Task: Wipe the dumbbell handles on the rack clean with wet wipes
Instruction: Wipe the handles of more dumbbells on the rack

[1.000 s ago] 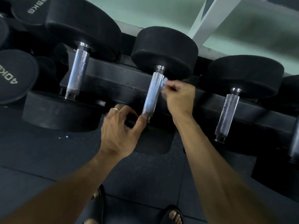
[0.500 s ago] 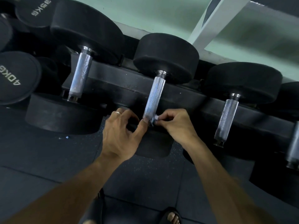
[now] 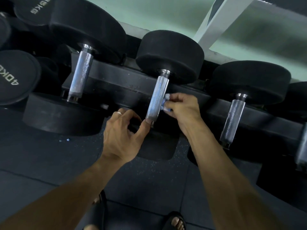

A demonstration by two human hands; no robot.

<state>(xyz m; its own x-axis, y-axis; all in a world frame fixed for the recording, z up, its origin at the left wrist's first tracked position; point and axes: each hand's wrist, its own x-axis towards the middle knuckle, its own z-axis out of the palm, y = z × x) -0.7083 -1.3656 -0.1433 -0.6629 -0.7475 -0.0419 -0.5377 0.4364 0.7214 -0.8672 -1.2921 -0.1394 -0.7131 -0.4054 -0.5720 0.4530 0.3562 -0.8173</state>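
Left hand (image 3: 123, 138): fingers loosely curled and holding nothing; the thumb tip touches the near end of the middle handle, apparently steadying it.
Right hand (image 3: 181, 107): fingertips pinch a small crumpled wet wipe (image 3: 166, 103) and press it against the right side of the middle handle, at about mid-length.
Left handle (image 3: 81, 77): knurled steel, dull and blotched near its lower end (whether it has been wiped cannot be told).
Middle handle (image 3: 157, 98): the one in work; it lies across the rack (image 3: 119, 87) between its two black heads, and its surface looks bright along most of the length.
Right handle (image 3: 232, 120): untouched by either hand, well apart from the wipe.
Far-right handle (image 3: 303, 146): only partly in view at the edge.
Progress (a judgement): the wiping appears under way on one handle only; the underside of the middle handle is hidden, and the handles to its right most likely remain to be done.
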